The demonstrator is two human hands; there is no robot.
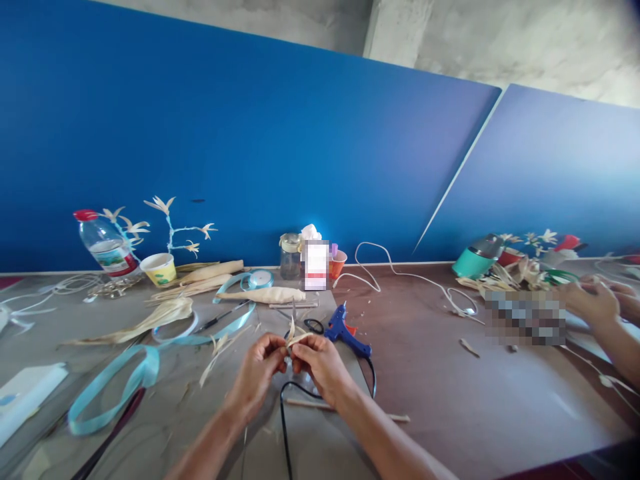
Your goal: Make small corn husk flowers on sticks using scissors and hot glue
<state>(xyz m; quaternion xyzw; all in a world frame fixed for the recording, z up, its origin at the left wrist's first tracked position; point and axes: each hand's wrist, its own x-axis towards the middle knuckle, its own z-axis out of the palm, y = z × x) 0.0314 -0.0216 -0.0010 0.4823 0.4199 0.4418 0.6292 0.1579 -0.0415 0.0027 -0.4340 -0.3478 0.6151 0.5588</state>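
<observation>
My left hand point(263, 360) and my right hand point(319, 363) meet over the near middle of the table, both closed with fingertips pinched together. Between them is a small piece of dried corn husk point(292, 329), its pale pointed strips sticking up above the fingers. The fingers cover its lower end. Just right of my right hand lies a blue hot glue gun point(344, 331) with an orange trigger, its black cord point(283, 417) looping beneath my hands. Beyond my hands lie a whole corn husk point(270, 295) and scissors, partly hidden, with a black handle point(314, 325).
Light blue ribbon point(113, 393), a ribbon spool point(261, 279) and loose husks point(160, 317) lie to the left. Husk flowers point(171, 227) stand in a yellow cup point(159, 270) beside a bottle point(107, 247). At right, another person's hands point(595, 300) work near a green bottle point(477, 257).
</observation>
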